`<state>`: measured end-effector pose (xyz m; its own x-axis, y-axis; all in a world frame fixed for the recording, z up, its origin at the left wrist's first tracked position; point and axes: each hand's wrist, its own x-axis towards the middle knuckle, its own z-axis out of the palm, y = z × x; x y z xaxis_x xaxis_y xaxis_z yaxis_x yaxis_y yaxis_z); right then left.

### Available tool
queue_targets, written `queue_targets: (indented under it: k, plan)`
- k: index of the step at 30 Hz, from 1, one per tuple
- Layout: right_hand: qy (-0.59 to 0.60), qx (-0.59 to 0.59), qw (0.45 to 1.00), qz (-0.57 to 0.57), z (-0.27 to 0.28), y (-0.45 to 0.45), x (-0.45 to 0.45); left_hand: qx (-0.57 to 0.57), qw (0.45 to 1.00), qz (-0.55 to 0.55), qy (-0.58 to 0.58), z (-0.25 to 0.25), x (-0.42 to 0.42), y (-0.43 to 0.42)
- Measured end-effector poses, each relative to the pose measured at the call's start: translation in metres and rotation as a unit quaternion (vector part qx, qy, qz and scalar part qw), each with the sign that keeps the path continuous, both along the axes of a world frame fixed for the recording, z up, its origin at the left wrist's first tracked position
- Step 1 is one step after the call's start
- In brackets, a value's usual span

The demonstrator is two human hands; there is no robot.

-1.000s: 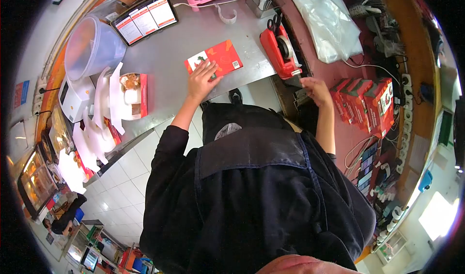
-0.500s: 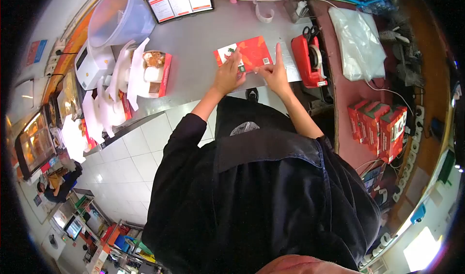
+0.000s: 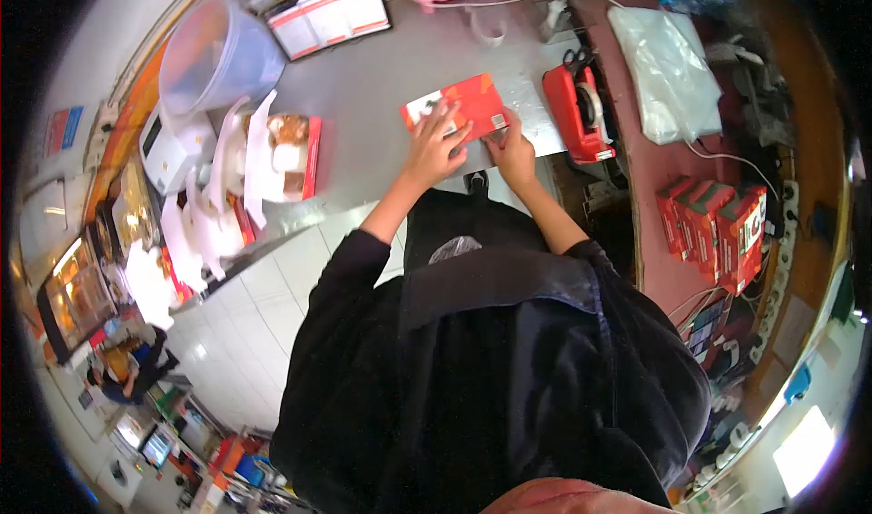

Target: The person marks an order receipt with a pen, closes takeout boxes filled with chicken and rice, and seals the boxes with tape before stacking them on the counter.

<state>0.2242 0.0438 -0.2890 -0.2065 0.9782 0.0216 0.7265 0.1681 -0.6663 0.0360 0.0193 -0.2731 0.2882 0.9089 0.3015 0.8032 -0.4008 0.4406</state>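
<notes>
A red and white box (image 3: 472, 99) lies on the metal counter (image 3: 363, 105) in front of me. My left hand (image 3: 436, 143) rests on its left part, fingers spread over the top. At the box's right near corner is my right hand (image 3: 514, 151), its fingers bent against the edge; whether anything is between them is too small to tell. Just right of the box stands a red tape dispenser (image 3: 578, 114) with a roll of tape, dark-handled scissors at its far end.
Open boxes with food (image 3: 289, 155) stand at the left, near a clear bucket (image 3: 218, 55) and a tablet (image 3: 329, 16). To the right are plastic bags (image 3: 668, 74) and upright red boxes (image 3: 740, 232). Another person (image 3: 136, 369) is far off at lower left.
My right hand has moved left from the tape dispenser to the box, and its raised finger has come down onto the box's edge. My left hand stays on the box. The view has shifted.
</notes>
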Motion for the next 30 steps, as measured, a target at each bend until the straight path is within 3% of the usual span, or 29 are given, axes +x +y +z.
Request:
queue_targets:
  k: [2,3,4,5,6,7,8,10,12,13,16,17,18,20,22,24,25,27,28,30]
  plan:
    - [-0.104,0.139,0.984,0.052,0.023,0.009,0.003,0.014,0.998,0.053,-0.027,-0.003,0.002,-0.015]
    - [-0.113,0.12,0.983,0.084,0.051,0.016,-0.005,0.026,0.993,0.096,-0.061,-0.013,0.004,-0.025]
    - [-0.094,0.153,0.976,0.121,0.038,0.03,-0.019,0.03,0.988,0.143,-0.046,-0.004,0.004,-0.036]
    - [-0.077,0.184,0.967,0.159,0.025,0.044,-0.033,0.048,0.978,0.199,-0.039,-0.026,0.004,-0.055]
    - [-0.143,0.203,0.942,0.223,0.0,0.056,-0.048,0.049,0.98,0.191,-0.036,-0.035,-0.001,-0.066]
    - [-0.294,0.013,0.884,0.364,0.026,0.068,-0.059,-0.045,0.972,0.23,0.001,-0.044,-0.004,-0.082]
    - [-0.17,0.223,0.87,0.405,0.019,0.071,-0.047,-0.1,0.95,0.251,0.153,-0.075,-0.015,-0.1]
    - [-0.225,0.135,0.852,0.454,0.033,0.088,-0.055,-0.14,0.975,0.044,0.165,-0.076,-0.033,-0.121]
    - [-0.187,0.078,0.897,0.394,0.077,0.084,-0.04,0.042,0.945,-0.142,0.29,-0.101,-0.066,-0.159]
    - [-0.168,0.052,0.914,0.366,0.109,0.08,-0.023,0.063,0.94,-0.167,0.292,-0.102,-0.086,-0.177]
    - [-0.126,0.055,0.974,0.18,0.222,0.047,0.065,-0.08,0.961,-0.083,0.253,-0.084,-0.123,-0.198]
    - [-0.136,0.143,0.976,0.094,0.249,0.036,0.107,-0.109,0.961,-0.061,0.247,-0.081,-0.129,-0.202]
    - [-0.149,0.102,0.983,0.035,0.284,0.026,0.155,-0.13,0.96,-0.047,0.243,-0.08,-0.132,-0.204]
    - [-0.303,0.199,0.924,-0.119,0.322,0.007,0.245,-0.157,0.96,-0.026,0.232,-0.08,-0.132,-0.205]
    - [-0.348,0.25,0.881,-0.2,0.342,0.007,0.341,-0.178,0.958,-0.009,0.223,-0.08,-0.134,-0.208]
    - [-0.387,0.194,0.859,-0.274,0.328,0.012,0.441,-0.203,0.956,0.012,0.21,-0.081,-0.133,-0.21]
    - [-0.405,0.113,0.853,-0.309,0.327,0.014,0.47,-0.22,0.954,0.029,0.202,-0.082,-0.133,-0.212]
    - [-0.369,0.086,0.907,-0.181,0.264,0.015,0.611,-0.272,0.94,0.11,0.176,-0.087,-0.128,-0.239]
    - [-0.251,0.091,0.95,-0.163,0.262,0.021,0.578,-0.3,0.926,0.177,0.149,-0.09,-0.121,-0.256]
    - [-0.201,0.012,0.97,-0.138,0.247,0.036,0.584,-0.281,0.893,0.351,0.023,-0.083,-0.099,-0.261]
